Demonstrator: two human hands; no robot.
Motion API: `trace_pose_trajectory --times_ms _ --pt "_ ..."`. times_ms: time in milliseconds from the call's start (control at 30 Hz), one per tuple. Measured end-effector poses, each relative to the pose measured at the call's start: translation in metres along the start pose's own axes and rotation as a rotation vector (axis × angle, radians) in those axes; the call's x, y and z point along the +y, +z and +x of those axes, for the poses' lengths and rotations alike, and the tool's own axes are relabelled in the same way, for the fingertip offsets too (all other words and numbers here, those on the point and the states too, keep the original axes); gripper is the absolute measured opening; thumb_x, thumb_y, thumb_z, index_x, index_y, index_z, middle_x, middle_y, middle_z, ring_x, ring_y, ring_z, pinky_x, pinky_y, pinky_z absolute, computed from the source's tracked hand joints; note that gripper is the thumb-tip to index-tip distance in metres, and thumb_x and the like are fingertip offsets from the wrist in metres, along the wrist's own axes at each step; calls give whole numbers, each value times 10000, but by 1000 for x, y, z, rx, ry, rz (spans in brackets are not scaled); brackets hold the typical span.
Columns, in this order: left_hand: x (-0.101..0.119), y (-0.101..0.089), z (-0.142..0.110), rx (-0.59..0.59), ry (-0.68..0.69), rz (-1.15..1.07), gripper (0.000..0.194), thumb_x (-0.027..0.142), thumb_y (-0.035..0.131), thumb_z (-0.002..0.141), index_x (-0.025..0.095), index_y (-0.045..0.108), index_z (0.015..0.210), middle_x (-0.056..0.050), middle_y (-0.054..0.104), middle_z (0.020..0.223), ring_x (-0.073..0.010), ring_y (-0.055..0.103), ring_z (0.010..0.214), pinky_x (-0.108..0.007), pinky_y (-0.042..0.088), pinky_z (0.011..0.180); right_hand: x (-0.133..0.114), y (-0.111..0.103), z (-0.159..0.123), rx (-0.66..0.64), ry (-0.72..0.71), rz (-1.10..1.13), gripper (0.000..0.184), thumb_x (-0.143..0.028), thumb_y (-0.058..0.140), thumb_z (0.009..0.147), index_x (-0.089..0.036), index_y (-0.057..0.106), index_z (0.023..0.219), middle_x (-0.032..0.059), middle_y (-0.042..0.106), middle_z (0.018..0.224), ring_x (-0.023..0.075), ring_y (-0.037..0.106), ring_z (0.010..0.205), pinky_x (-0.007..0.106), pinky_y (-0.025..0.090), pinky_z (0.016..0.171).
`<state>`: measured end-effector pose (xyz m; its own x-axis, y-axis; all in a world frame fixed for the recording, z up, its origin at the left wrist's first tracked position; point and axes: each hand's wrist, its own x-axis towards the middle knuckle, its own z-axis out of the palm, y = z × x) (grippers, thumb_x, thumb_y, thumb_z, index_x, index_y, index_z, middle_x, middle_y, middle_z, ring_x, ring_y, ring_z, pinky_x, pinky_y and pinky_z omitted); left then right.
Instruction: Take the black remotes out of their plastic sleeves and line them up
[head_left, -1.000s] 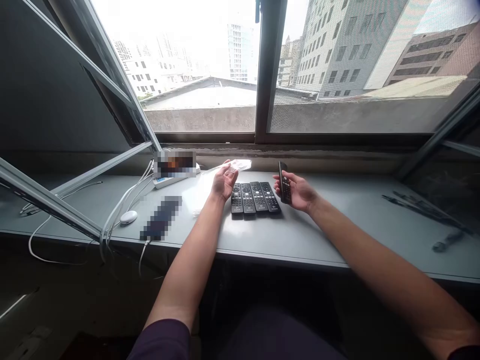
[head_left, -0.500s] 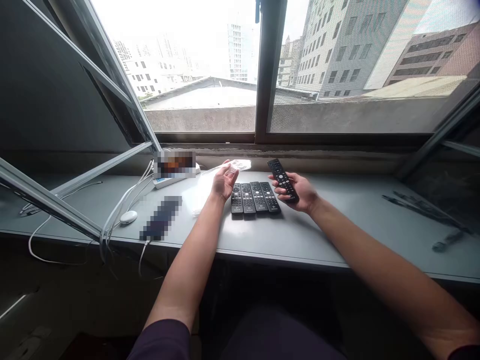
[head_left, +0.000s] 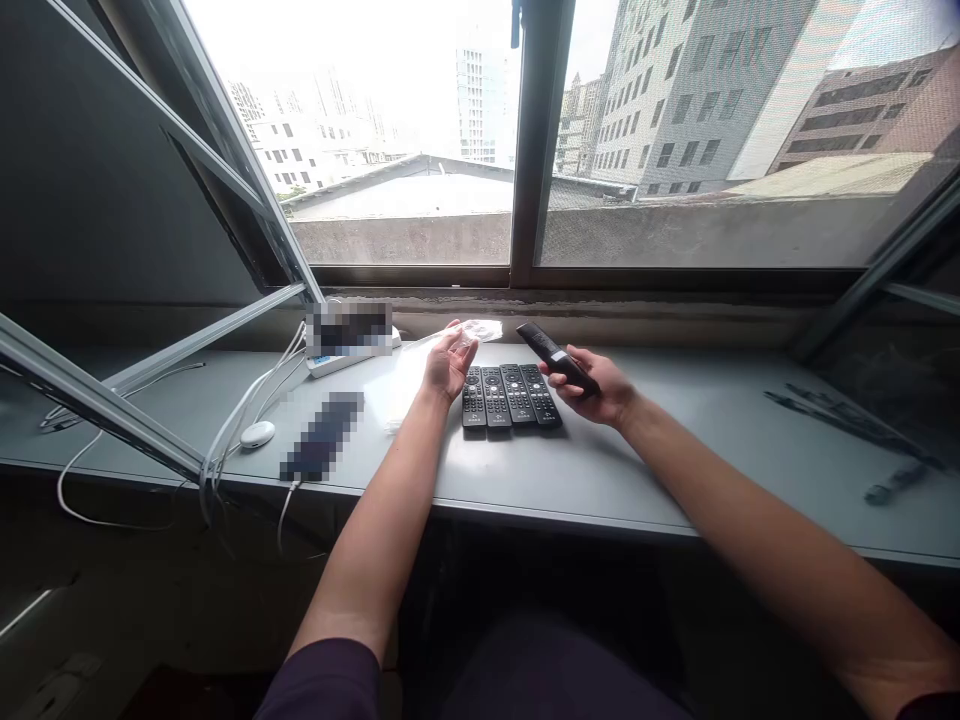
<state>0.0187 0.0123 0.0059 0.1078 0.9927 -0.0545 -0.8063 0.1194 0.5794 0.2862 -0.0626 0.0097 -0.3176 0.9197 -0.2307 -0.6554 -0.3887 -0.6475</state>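
Observation:
My left hand point(head_left: 448, 366) is closed on a clear plastic bag point(head_left: 481, 330), whose crumpled end sticks out past the fingertips. In my right hand point(head_left: 596, 385) is a black remote control point(head_left: 556, 358), held tilted above the desk. It is turned so that its side and back show, with a small white patch near the middle; its buttons are out of sight. Between and just below the hands, several black remote controls point(head_left: 510, 396) lie side by side in a row, buttons up.
The grey desk point(head_left: 600, 480) runs along a window. To the left are a white power strip point(head_left: 352, 357) with cables, a small white round device point(head_left: 256, 434) and a blurred-out dark object point(head_left: 321, 437). Metal frame bars point(head_left: 247, 330) rise at left. Dark cables point(head_left: 847, 420) lie at right.
My right hand has rolled the remote control over, so its button face no longer shows and its far end points further left. My left hand with the plastic bag has barely moved.

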Motion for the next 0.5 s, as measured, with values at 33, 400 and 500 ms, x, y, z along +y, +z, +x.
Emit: trace_pose_trajectory --times_ms 33,400,500 --pt "0 0 0 -1 1 -1 412 101 687 1018 236 680 1407 -122 757 1269 -167 800 971 -218 709 776 0 0 -1 -18 13 11 252 -311 435 1146 -174 624 1238 125 728 934 144 605 595 187 505 356" --pt "-1 -2 2 -11 21 19 320 83 673 1016 199 695 1313 -109 767 1211 -160 792 954 -216 703 761 4 0 -2 -15 -6 -47 81 -190 667 1026 -187 642 1104 44 605 819 143 597 633 174 498 376" --pt "-1 -2 2 -6 23 19 299 80 676 1010 189 702 1288 -119 761 1238 -164 791 969 -218 701 772 5 0 -1 47 -35 -73 139 -125 658 984 -206 649 1096 83 674 903 175 667 736 203 590 471"
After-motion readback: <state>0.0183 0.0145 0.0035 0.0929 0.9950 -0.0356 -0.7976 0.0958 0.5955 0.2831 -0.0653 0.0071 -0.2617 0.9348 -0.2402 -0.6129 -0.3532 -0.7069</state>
